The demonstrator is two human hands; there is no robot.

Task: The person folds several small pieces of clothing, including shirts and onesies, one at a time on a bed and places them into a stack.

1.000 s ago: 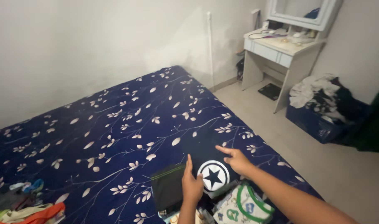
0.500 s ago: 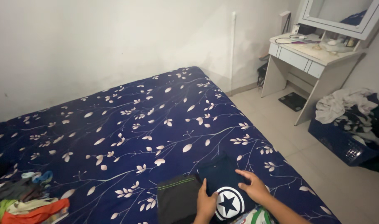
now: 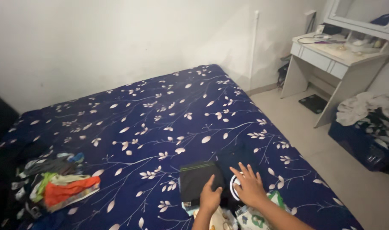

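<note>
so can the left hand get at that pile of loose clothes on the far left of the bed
Probably not from here: the left hand rests by the folded dark garment, and the clothes pile lies well across the bed.

Folded dark shirt [image 3: 228, 164] – matt cloth; bedsheet [image 3: 160, 110] – smooth printed fabric; dressing table [image 3: 330, 59] – glossy white laminate.

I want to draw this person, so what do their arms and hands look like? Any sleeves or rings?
Both forearms are bare, with no sleeves in view. The left hand and right hand wear no gloves, and no rings, watch or bracelets can be made out.
</note>
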